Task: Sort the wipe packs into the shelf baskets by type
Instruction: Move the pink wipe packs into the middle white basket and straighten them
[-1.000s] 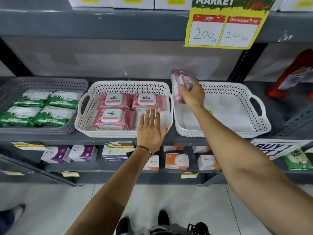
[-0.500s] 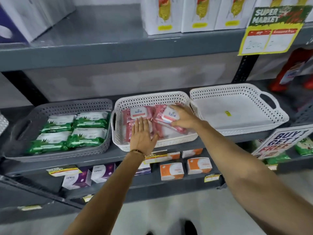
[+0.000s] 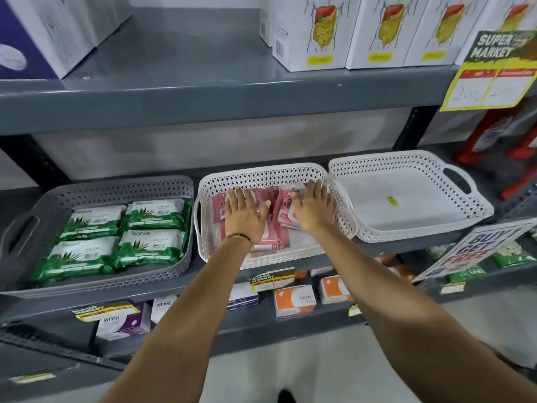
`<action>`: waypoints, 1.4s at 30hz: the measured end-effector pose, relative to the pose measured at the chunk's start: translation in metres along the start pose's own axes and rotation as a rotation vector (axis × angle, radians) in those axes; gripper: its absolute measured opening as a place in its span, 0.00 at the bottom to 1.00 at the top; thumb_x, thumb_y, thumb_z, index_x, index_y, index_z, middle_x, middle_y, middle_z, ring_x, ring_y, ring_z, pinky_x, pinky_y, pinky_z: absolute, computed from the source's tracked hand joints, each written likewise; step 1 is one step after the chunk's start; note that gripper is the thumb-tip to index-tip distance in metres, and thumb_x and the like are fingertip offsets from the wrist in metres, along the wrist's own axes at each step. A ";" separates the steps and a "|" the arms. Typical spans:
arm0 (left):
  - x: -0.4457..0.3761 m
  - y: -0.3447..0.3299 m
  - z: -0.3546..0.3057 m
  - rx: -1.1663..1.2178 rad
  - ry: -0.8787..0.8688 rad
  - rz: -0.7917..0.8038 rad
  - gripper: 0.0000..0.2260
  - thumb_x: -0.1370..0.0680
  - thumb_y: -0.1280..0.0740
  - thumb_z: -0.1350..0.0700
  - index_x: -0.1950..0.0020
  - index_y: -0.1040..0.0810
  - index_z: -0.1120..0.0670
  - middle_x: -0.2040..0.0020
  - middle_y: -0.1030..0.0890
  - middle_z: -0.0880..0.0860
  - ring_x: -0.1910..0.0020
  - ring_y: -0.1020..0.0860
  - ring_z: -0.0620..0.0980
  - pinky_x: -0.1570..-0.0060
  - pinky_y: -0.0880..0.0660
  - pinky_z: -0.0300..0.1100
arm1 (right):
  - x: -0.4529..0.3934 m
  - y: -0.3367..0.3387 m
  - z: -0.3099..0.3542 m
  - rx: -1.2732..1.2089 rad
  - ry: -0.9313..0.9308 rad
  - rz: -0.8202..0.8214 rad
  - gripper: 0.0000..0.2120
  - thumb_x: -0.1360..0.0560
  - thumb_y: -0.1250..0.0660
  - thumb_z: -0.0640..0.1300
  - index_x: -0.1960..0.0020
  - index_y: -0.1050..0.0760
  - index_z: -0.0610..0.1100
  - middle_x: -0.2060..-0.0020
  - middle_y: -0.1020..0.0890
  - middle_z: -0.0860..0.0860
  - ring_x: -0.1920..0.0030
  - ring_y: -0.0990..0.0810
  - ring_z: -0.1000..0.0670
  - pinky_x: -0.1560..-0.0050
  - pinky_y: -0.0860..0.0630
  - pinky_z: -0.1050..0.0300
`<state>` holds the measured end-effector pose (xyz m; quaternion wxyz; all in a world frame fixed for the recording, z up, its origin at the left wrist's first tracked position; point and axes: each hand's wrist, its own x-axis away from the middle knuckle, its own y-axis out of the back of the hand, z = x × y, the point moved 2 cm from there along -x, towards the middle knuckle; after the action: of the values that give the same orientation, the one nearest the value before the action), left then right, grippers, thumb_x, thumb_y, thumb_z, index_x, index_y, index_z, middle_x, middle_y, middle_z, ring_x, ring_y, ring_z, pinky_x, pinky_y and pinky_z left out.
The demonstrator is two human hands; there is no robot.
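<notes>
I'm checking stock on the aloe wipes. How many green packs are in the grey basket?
4, all in the grey basket in a two-by-two block: back left, back right, front left, front right. Any packs stacked beneath them would be hidden.

I read "ORIGAMI" on the green packs (image 3: pixel 152 215), "SUPER MARKET" on the yellow sign (image 3: pixel 494 68), "viresi" on the purple boxes (image 3: pixel 122 322).

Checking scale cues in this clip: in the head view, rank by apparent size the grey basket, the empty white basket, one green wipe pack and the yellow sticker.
1. grey basket and empty white basket: too alike, and lens distortion muddies it
2. green wipe pack
3. yellow sticker
</notes>
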<state>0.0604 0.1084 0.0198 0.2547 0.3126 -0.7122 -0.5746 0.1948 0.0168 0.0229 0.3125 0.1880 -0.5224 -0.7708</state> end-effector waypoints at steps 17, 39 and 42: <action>-0.007 -0.027 0.004 -0.086 0.049 0.154 0.30 0.20 0.58 0.42 0.26 0.61 0.60 0.26 0.61 0.63 0.27 0.62 0.60 0.29 0.60 0.55 | -0.003 -0.018 -0.011 0.167 0.200 0.239 0.34 0.20 0.54 0.59 0.23 0.63 0.43 0.23 0.61 0.40 0.23 0.63 0.40 0.26 0.64 0.43; -0.014 -0.025 0.008 -0.068 0.069 0.075 0.32 0.22 0.60 0.39 0.26 0.60 0.60 0.25 0.59 0.61 0.26 0.61 0.57 0.30 0.63 0.52 | -0.015 -0.017 -0.003 0.251 0.318 0.173 0.31 0.19 0.58 0.56 0.24 0.62 0.39 0.23 0.60 0.40 0.23 0.62 0.42 0.27 0.67 0.49; -0.021 -0.021 0.007 -0.016 0.055 0.052 0.29 0.21 0.60 0.42 0.26 0.59 0.59 0.24 0.58 0.60 0.26 0.61 0.56 0.30 0.65 0.51 | -0.020 -0.016 0.000 0.270 0.333 0.182 0.30 0.18 0.58 0.54 0.24 0.62 0.38 0.23 0.60 0.39 0.23 0.62 0.42 0.30 0.69 0.51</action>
<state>0.0731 0.1257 -0.0022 0.2915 0.3078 -0.7082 -0.5646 0.2047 0.0341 0.0071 0.4345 0.3050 -0.5767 -0.6209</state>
